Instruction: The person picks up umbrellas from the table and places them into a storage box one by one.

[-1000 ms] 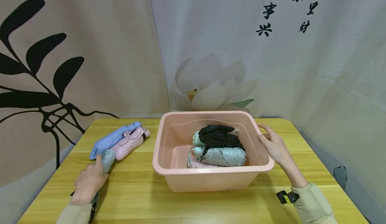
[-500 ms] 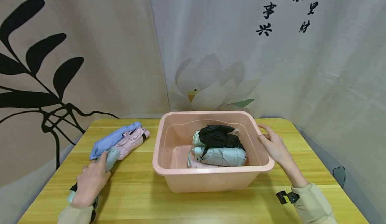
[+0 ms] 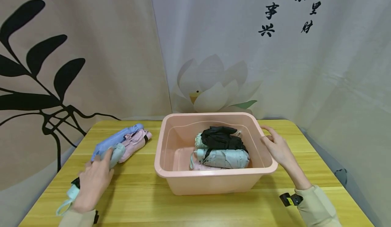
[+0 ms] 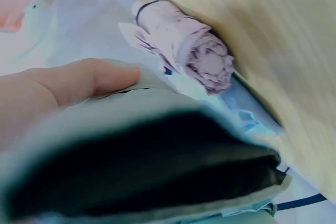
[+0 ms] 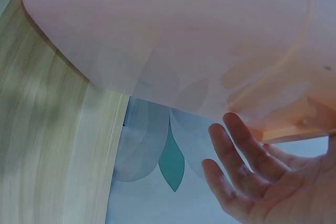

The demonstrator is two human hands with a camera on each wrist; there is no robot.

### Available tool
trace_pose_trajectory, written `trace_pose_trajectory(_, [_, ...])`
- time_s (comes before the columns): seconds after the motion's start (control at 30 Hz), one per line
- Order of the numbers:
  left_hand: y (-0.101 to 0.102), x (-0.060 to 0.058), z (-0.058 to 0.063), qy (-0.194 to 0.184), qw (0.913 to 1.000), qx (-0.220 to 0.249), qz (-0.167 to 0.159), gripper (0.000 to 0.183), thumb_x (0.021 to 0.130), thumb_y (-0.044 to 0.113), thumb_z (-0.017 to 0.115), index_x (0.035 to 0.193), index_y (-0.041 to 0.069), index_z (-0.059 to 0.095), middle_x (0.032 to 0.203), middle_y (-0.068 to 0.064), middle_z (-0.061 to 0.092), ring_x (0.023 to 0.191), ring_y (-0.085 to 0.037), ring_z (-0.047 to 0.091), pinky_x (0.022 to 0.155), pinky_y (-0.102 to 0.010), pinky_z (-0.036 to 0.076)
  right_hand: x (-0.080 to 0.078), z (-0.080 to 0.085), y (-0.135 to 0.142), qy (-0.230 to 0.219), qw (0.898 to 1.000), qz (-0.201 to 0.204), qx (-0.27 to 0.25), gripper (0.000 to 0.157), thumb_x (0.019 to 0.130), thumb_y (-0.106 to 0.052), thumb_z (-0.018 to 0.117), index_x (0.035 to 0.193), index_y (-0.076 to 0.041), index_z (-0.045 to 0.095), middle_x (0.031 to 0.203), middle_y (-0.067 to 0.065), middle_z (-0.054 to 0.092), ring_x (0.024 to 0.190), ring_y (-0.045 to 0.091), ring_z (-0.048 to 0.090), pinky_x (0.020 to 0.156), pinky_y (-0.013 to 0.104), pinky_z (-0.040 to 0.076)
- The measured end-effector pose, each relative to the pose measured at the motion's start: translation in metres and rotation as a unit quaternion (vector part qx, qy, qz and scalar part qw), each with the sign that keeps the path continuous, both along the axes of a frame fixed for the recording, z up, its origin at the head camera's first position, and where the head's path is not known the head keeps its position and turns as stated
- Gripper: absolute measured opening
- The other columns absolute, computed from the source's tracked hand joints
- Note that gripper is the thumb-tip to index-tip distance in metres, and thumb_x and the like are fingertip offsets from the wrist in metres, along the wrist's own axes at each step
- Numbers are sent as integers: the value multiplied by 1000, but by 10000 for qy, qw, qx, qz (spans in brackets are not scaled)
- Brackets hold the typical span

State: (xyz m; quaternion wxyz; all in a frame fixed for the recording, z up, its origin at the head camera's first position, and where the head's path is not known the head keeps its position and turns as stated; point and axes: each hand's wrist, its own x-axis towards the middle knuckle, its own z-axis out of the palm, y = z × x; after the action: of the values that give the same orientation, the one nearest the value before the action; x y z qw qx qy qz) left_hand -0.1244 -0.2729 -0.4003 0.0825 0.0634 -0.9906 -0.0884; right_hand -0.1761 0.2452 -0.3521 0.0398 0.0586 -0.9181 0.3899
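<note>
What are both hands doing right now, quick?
Left hand: closed, holding the pale blue-green rolled bundle.
Right hand: open, resting against the pink bin.

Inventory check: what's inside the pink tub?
In the tub, a black umbrella lies on top, partly hiding a mint umbrella; a pale blue umbrella lies in front, pale pink fabric showing below. Anything deeper beneath these is covered.
</note>
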Motion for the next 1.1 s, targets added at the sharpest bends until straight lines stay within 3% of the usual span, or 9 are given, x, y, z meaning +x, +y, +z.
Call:
trace_pose_trajectory(0.23, [14,2,5,919,9950,-257,-297,67,77,10,68,135,14,36,117,-34,47,101,-60,42,65,-73,34,0,0,0,-46,10000,8,-5,51,97,-31,37,142,-7,29,117,29,58,99,36,62,78,44,51])
trace_pose_trajectory(0.47, [19,-1,8,1864,9786,-649,-587,73,71,11,75,135,16,40,115,-29,51,99,-52,47,67,-70,36,0,0,-1,-4,10000,8,-13,51,97,-31,37,142,-7,29,117,30,58,99,37,62,77,45,52])
trace_pose_trajectory(0.67, [24,-3,12,2388,9650,-776,-762,73,69,10,76,133,18,43,118,-27,52,103,-48,48,77,-69,36,0,0,0,-1,10000,-4,-6,51,97,-31,37,142,-7,29,115,29,59,97,36,62,76,43,52])
trace_pose_trajectory(1.1, [37,-10,31,3249,9266,-1321,-1353,74,65,14,79,131,17,47,118,-25,54,101,-45,52,78,-62,41,0,0,-1,-31,10000,-9,20,51,97,-31,37,141,-7,29,116,29,59,99,36,62,78,44,51])
